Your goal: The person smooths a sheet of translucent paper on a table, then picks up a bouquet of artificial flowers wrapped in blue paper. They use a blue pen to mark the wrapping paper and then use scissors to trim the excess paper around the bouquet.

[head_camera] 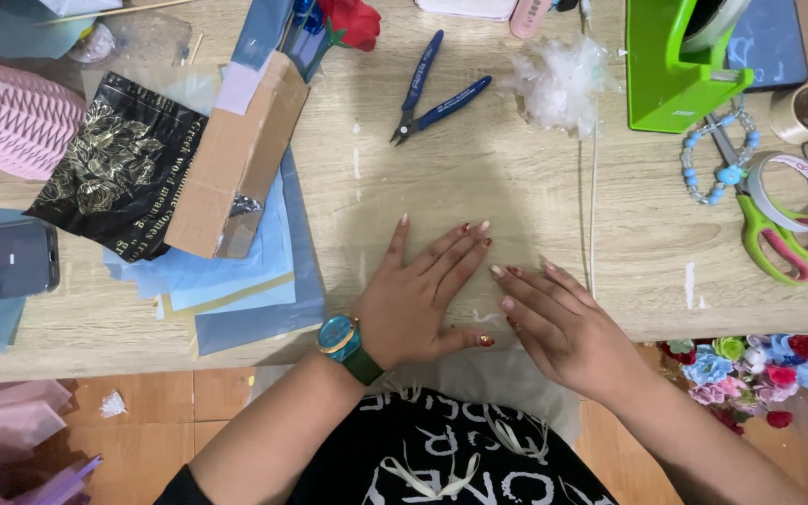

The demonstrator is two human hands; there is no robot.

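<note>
My left hand (420,297) lies flat, fingers spread, on a clear plastic sheet (441,215) spread over the wooden table (535,187). My right hand (554,318) lies flat beside it, fingertips nearly touching the left hand's fingers. Both press down on the sheet near the table's front edge. The sheet hangs over the edge toward my lap. A teal watch (340,339) is on my left wrist. Neither hand grips anything.
Blue-handled cutters (432,89) and a white plastic tuft (561,82) lie beyond the hands. A thin white stick (592,187) runs to the right. A cardboard box (236,159), blue papers (236,281) and a black printed bag (119,164) sit left. Green tape dispenser (670,61), scissors (769,234), tape rolls right.
</note>
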